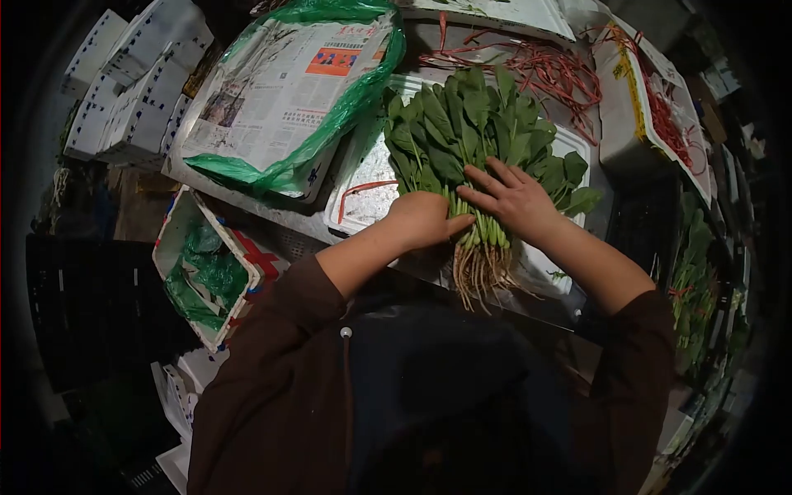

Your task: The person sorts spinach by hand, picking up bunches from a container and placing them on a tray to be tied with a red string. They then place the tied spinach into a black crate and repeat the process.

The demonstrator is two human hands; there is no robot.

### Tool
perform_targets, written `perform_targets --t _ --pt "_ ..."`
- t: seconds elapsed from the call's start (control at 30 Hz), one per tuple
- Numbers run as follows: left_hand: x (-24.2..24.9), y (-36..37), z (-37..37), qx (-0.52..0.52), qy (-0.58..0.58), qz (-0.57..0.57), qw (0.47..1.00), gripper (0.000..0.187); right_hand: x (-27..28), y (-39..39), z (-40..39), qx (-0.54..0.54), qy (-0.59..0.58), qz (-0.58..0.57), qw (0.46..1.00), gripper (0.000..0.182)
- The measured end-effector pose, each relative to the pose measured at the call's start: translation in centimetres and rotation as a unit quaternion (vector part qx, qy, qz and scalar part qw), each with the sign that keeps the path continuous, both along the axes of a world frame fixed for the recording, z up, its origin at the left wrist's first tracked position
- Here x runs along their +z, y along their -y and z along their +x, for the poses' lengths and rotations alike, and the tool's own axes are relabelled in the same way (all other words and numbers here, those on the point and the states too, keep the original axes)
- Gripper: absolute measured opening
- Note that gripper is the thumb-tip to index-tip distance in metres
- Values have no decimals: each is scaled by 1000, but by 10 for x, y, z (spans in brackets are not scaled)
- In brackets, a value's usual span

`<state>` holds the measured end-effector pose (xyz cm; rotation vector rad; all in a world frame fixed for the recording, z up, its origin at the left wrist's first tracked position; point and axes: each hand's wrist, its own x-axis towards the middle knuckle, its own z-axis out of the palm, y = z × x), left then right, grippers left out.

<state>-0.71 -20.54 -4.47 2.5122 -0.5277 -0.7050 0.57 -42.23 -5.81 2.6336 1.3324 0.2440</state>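
Observation:
A big bunch of spinach (462, 132) lies on a white foam lid, leaves pointing away from me and brown roots (483, 272) toward me. My left hand (421, 221) is closed around the stems on the left side, its thumb across them and its other fingers hidden. With fingers spread, my right hand (516, 198) rests flat on the leaves and upper stems; its thumb is hidden. A red tie strip (367, 188) lies on the foam lid (351, 210), left of the bunch.
A newspaper-covered box (285, 99) edged in green plastic stands at the upper left. Tangled red ties (553, 78) lie behind the spinach. A foam box (619, 124) sits to the right. An open foam box (169, 235) holding green plastic is at the left, below stacked white boxes (140, 91).

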Motion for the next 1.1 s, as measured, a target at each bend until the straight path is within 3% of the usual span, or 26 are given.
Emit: perform_targets --t 0.07,0.13,0.23,0.27,0.3,0.33,0.37,0.4,0.43,0.47,0.53,0.57,0.63,0.73,0.77,0.8,0.83,0.87,0.93,0.97,1.0,1.03,1.1 --pt "1 -4 1 -8 41 25 999 62 13 -5 -1 -12 27 5 1000 59" --pt "5 -13 5 6 0 2 1000 62 29 -6 -9 -34 28 45 998 65" --pt "-13 -48 9 66 -29 -29 997 62 68 10 -26 -149 31 15 988 78" --pt "-19 -61 7 139 -87 -68 984 51 69 22 -29 -199 -33 112 973 76" --pt "-27 -75 5 142 -23 -60 988 43 68 39 -29 -248 -92 208 942 74" --pt "-37 -87 2 141 41 -53 988 37 55 55 -31 -293 -89 233 923 59" --pt "-57 -97 -1 137 172 -48 974 34 43 61 -33 -308 -89 232 919 59" --pt "-72 -100 -2 135 304 -46 942 34 33 67 -31 -405 -200 103 886 50" --pt "-72 -97 0 144 350 -15 925 33 20 72 -35 -484 -308 -28 819 43" --pt "-74 -98 0 138 349 -18 927 33 6 75 -42 -488 -329 -6 808 41" --pt "-79 -102 13 143 224 81 961 31 -18 76 -55 -499 -348 -1 794 41" --pt "-90 -105 17 155 235 70 957 18 -27 75 -62 -507 -339 -16 792 42" --pt "-84 -110 20 111 256 78 957 9 -45 77 -78 -481 -308 13 820 36" --pt "-86 -116 26 85 268 58 958 9 -60 92 -84 -437 -285 30 853 27" --pt "-81 -115 27 84 255 57 962 10 -64 97 -82 -462 -283 80 837 24" --pt "-80 -115 28 110 238 20 965 14 -71 100 -79 -486 -283 130 817 22" --pt "-82 -116 33 179 97 -95 974 16 -54 97 -75 -529 -273 180 783 24" --pt "-76 -114 40 242 -47 -208 947 18 -51 100 -67 -544 -244 213 774 24" --pt "-74 -114 46 295 -248 -434 815 20 -58 114 -56 -553 -219 265 759 23" --pt "-78 -117 52 303 -334 -511 732 20 -61 119 -50 -550 -223 268 759 23" --pt "-79 -125 57 305 -395 -518 695 25 -64 124 -45 -527 -224 308 760 20" --pt "-75 -124 57 308 -397 -513 695 25 -67 126 -41 -505 -228 346 757 18" --pt "-59 -111 43 285 -308 -509 752 31 -47 129 -45 -458 -201 393 772 12"
